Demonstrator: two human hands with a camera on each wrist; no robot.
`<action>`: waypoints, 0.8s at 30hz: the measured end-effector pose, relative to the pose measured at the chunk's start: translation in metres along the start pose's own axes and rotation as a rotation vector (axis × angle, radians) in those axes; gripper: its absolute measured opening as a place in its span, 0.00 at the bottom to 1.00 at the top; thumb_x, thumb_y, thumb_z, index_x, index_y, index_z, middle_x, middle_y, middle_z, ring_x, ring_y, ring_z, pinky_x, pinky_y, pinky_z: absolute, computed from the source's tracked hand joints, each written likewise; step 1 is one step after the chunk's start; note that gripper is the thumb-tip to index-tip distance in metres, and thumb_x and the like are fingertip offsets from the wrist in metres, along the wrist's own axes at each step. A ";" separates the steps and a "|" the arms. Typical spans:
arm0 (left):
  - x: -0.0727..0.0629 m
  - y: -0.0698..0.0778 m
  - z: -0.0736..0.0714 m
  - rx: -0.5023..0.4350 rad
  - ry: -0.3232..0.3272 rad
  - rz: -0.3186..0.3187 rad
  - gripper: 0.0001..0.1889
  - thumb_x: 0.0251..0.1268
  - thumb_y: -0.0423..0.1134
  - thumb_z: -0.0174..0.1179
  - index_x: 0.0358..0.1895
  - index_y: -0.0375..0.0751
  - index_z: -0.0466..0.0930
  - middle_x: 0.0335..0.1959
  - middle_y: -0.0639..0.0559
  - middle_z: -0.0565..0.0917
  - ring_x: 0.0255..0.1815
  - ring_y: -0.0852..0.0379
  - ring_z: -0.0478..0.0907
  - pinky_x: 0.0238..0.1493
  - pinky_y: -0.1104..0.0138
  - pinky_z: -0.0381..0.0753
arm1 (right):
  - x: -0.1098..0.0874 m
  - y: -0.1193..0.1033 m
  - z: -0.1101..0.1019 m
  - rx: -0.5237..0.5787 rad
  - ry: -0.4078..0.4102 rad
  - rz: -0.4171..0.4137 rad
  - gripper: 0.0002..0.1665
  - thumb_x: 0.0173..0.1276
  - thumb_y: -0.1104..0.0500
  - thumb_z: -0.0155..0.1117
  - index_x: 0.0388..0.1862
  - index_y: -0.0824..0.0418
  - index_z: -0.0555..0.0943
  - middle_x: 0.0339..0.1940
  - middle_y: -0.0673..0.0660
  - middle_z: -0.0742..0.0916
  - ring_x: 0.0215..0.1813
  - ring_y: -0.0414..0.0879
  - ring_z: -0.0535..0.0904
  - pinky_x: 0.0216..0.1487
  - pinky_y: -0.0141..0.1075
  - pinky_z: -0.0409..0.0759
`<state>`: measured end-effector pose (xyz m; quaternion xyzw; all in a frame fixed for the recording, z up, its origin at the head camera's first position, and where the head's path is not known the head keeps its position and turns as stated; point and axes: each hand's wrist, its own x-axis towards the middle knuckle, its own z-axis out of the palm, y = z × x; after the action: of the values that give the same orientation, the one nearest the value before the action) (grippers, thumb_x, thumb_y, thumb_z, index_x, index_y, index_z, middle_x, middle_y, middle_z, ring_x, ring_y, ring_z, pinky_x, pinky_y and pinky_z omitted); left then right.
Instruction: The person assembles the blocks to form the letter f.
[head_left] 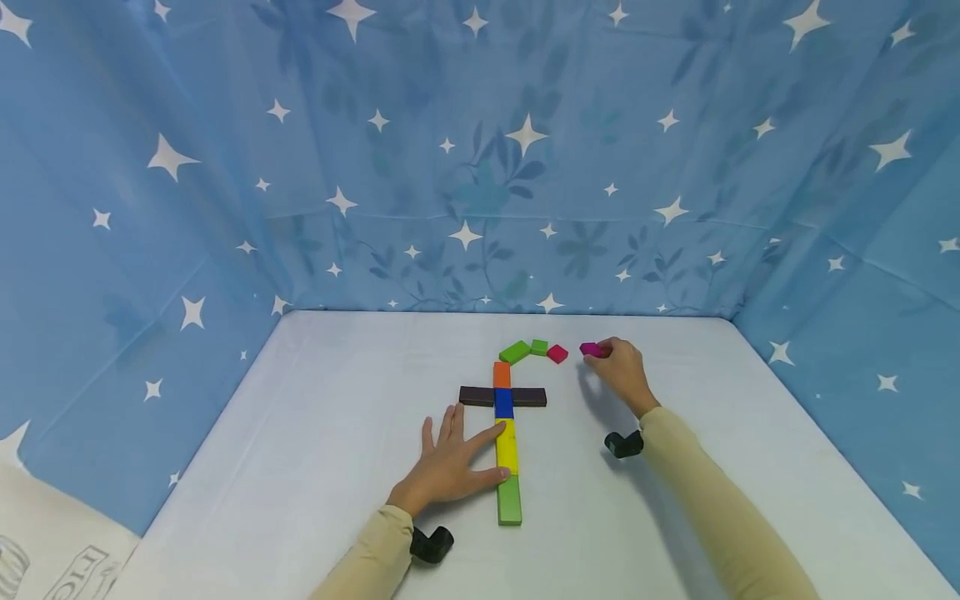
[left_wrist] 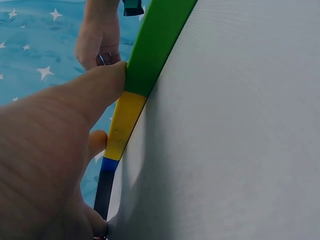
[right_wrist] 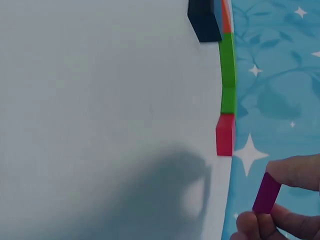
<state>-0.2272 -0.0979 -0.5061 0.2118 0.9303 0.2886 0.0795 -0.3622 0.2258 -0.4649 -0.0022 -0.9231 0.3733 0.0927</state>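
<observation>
My right hand (head_left: pixel 624 373) pinches a purple block (right_wrist: pixel 267 193) between thumb and fingers, just right of the red block (head_left: pixel 557 354). My left hand (head_left: pixel 448 467) lies with fingers spread along the block column; its thumb touches near the joint of the light green block (head_left: pixel 509 502) and the yellow block (head_left: pixel 507 447). Further up the column come a blue block (head_left: pixel 503 403) and an orange block (head_left: pixel 502 375). Black blocks (head_left: pixel 529 397) flank the blue one on both sides. From the orange top, a long green block (head_left: pixel 515 352) and a small green block (head_left: pixel 539 347) curve right towards the red one.
The blocks lie on a white table (head_left: pixel 322 400). A blue star-patterned curtain (head_left: pixel 480 167) surrounds its back and sides. Printed cream cloth (head_left: pixel 60 533) shows at lower left. Dark cameras (head_left: pixel 432 545) are worn at both wrists.
</observation>
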 end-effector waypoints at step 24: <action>0.001 0.000 0.000 -0.009 -0.005 -0.003 0.40 0.72 0.68 0.62 0.83 0.58 0.69 0.86 0.26 0.44 0.87 0.30 0.34 0.77 0.30 0.25 | -0.019 -0.009 0.052 -0.107 0.017 0.124 0.24 0.70 0.58 0.68 0.53 0.78 0.78 0.50 0.73 0.84 0.55 0.67 0.80 0.62 0.66 0.72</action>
<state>-0.2281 -0.0977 -0.5061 0.2109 0.9291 0.2923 0.0830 -0.3522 0.1820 -0.4980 -0.0676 -0.9390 0.3282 0.0770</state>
